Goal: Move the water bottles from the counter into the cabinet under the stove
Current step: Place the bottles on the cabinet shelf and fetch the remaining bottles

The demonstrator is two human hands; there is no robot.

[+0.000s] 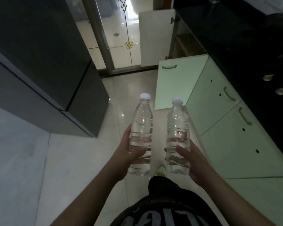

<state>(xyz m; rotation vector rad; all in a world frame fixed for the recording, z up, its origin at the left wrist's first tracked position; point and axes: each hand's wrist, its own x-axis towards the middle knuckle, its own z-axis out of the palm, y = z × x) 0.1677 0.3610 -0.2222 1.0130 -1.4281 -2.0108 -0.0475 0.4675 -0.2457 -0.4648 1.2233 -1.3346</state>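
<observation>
I hold two clear water bottles with white caps upright over the tiled floor. My left hand (127, 152) grips the lower half of the left bottle (141, 124). My right hand (192, 157) grips the lower half of the right bottle (178, 128). To the right runs the black counter (252, 62) with light green cabinets below it. One green cabinet door (173, 82) stands swung open ahead of the bottles, and a white door (155, 38) beyond it is open too, showing a dark compartment (186, 44).
A dark grey refrigerator (44, 62) fills the left side. A glass sliding door (118, 33) with a metal frame is straight ahead. Two closed green doors (235, 128) with metal handles are at my right. Stove knobs (274, 84) show on the counter.
</observation>
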